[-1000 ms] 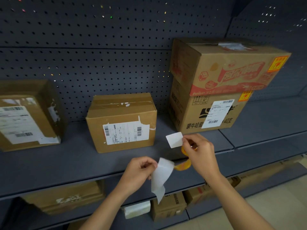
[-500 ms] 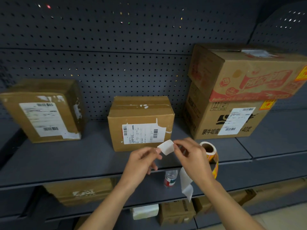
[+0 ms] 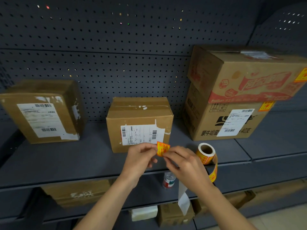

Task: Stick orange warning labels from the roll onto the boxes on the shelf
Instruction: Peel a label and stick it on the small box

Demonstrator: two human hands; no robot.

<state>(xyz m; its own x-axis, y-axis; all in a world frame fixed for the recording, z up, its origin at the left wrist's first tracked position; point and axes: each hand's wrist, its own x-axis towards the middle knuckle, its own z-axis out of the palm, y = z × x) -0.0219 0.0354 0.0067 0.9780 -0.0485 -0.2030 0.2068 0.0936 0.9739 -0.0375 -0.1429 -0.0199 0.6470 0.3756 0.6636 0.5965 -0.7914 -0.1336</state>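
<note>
Boxes on the grey shelf (image 3: pixel 49 165), left to right: left box (image 3: pixel 41 112) with a white shipping slip, unlabelled; middle box (image 3: pixel 139 123), also unlabelled; then a two-box stack – lower box (image 3: pixel 221 122) and upper box (image 3: pixel 245 75), each with an orange sticker at the top right corner. Left hand (image 3: pixel 141 158) and right hand (image 3: pixel 184 161) pinch one orange label (image 3: pixel 162 148) between fingertips, both closed on it, just in front of the middle box. Label roll (image 3: pixel 206 153) lies near the shelf edge beside the right hand – its backing strip (image 3: pixel 182 196) hangs down.
</note>
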